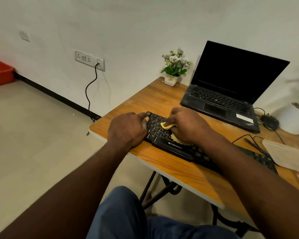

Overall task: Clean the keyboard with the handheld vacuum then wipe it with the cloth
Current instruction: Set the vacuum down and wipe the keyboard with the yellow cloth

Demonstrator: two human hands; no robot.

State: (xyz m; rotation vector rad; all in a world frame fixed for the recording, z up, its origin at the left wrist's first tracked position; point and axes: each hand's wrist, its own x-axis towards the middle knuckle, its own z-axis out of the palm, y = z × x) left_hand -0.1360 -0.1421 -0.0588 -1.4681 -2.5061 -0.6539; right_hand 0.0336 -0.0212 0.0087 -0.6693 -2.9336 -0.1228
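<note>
A black keyboard (175, 148) lies slantwise near the front edge of the wooden table (162, 100). My left hand (128, 129) grips its left end, thumb on the top corner keys. My right hand (188, 125) holds a yellow cloth (167, 126) bunched under its fingers and presses it onto the keys left of the middle. My right forearm hides much of the keyboard's right half. No handheld vacuum is in view.
An open black laptop (231, 94) stands at the back of the table, a small flower pot (175, 68) to its left. A pale pouch (286, 155) lies over the keyboard's right end beside cables (252, 140). A white pot (295, 118) sits far right.
</note>
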